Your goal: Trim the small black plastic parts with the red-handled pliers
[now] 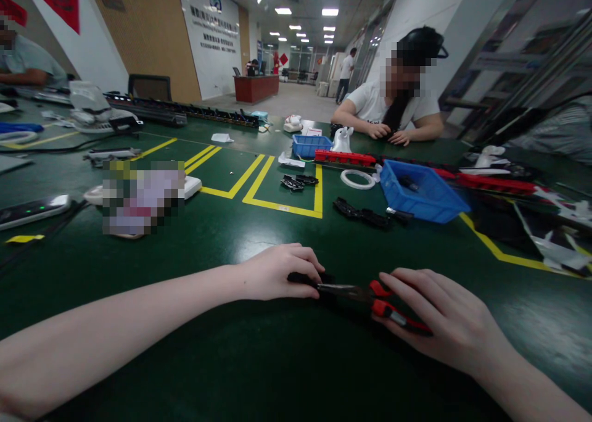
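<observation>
Red-handled pliers (363, 293) — pointing left, long axis near-crosswise

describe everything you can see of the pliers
The pliers have a dark metallic nose and red and black handles, spread apart. Held in the right hand, they lie sideways over the green table, nose toward the left hand. The tip appears to meet a black piece there; whether the jaws grip it is unclear.

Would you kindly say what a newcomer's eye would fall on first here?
Probably the red-handled pliers in the right hand, their tips at the black piece in the left hand. Next, the larger blue bin beyond, and the yellow outlines on the green tabletop.
</observation>
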Available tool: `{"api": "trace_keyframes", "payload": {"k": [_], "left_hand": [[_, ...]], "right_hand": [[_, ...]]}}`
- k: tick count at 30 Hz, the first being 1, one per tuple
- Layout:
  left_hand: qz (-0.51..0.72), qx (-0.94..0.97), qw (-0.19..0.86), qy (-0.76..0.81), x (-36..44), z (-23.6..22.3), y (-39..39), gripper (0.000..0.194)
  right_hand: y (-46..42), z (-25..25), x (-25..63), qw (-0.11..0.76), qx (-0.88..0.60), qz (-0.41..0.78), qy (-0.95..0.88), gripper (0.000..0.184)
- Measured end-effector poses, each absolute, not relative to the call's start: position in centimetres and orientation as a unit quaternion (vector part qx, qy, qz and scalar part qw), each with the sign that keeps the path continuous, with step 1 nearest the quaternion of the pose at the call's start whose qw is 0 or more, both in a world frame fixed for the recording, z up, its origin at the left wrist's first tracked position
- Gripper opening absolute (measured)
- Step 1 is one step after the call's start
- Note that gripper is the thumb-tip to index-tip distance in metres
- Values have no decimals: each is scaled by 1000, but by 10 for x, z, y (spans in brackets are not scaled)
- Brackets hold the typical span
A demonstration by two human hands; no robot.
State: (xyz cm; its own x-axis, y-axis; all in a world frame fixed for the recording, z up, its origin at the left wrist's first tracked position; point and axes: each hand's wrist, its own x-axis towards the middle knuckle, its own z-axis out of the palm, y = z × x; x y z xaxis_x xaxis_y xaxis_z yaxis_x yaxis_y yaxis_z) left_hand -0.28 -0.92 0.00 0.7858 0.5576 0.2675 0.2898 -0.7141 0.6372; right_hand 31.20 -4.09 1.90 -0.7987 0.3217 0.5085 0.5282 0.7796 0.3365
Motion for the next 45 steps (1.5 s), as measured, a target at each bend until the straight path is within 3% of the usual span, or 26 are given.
{"api": "trace_keyframes", "payload": {"k": [10, 20, 45], "left_hand": [[220, 898, 294, 241, -4, -1, -9, 15], [232, 895, 300, 235, -2, -2, -9, 13], [235, 882, 334, 237, -2, 2, -11, 15]], "right_hand": [[-39, 17, 312, 223, -239, -210, -921, 34], [-34, 7, 316, 237, -305, -44, -921, 37], [-35, 13, 316, 212, -301, -59, -928, 35]]}}
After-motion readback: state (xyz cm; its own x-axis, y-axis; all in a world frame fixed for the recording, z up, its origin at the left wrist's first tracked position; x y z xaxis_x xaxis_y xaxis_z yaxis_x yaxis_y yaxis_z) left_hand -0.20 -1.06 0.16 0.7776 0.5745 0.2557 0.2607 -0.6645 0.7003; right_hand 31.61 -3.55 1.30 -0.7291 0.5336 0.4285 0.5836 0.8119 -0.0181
